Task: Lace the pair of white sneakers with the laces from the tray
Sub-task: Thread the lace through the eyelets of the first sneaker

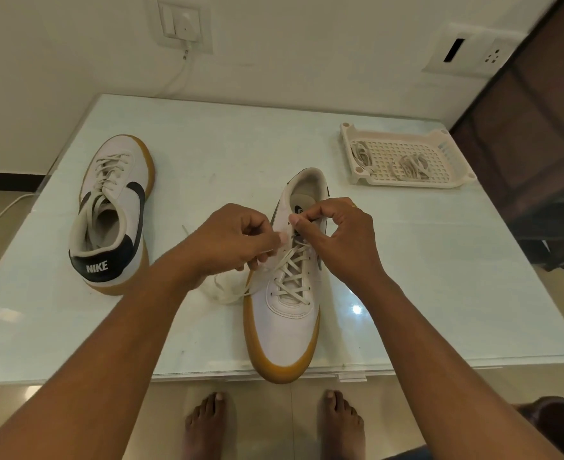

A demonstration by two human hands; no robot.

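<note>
1. A white leather sneaker with a tan gum sole (284, 313) lies on the pale glass-topped counter (227, 154), its toe at the near edge and its heel pointing away.
2. A cream flat lace (293, 272) criss-crosses its lower eyelets; the slack lies heaped on the counter just beside the sneaker's left side.
3. The left hand (237, 240) has its fingers curled, pinching the lace just beside the eyelets.
4. The right hand (337, 234) pinches the lace between thumb and forefinger over the upper eyelets.
5. A second white sneaker with a dark heel tab (114, 214), already laced, lies well apart to the left, heel toward the person.
6. A white perforated plastic tray (406, 184) sits at the far right with two bundled spare laces (410, 166) in it.
</note>
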